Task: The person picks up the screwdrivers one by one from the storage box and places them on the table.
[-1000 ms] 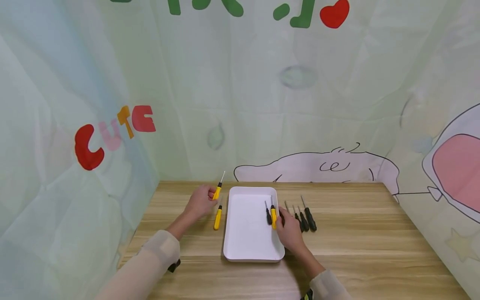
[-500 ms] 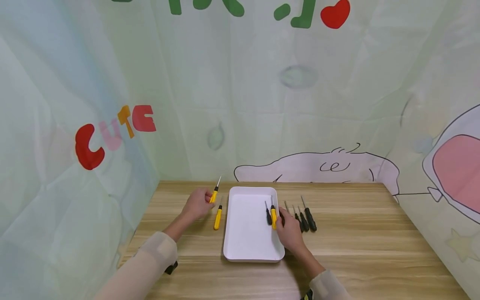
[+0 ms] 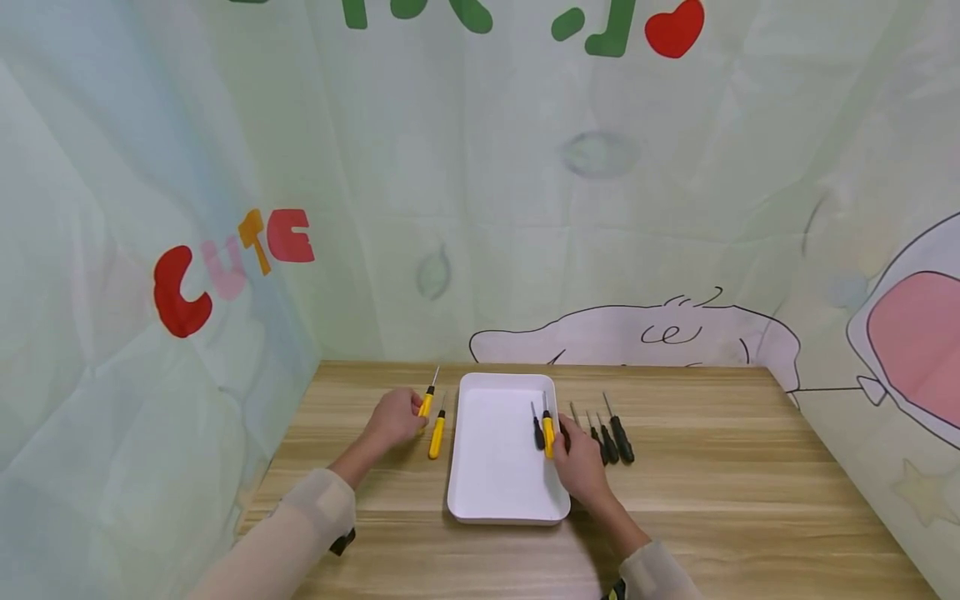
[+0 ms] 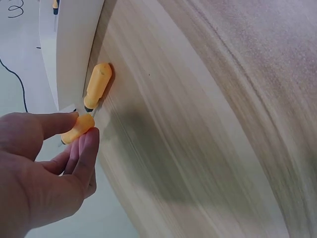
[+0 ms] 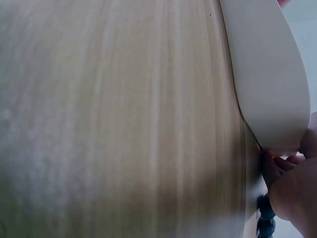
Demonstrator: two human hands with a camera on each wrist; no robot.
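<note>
My left hand pinches a yellow-handled screwdriver between thumb and fingers, shaft pointing away, left of the tray. In the left wrist view the handle shows between the fingertips. Just right of it, another yellow screwdriver lies on the table. My right hand grips the right wall of the white tray, thumb at the rim and fingers outside; the right wrist view shows the fingers low against the tray wall. Inside the tray lie a small black screwdriver and a yellow one.
Several black-handled screwdrivers lie side by side right of the tray, partly hidden by my right hand. The wooden table ends at a printed curtain behind and on both sides.
My left hand has lowered the held screwdriver toward me and slightly left, to beside the yellow one on the table. My right hand stays on the tray.
</note>
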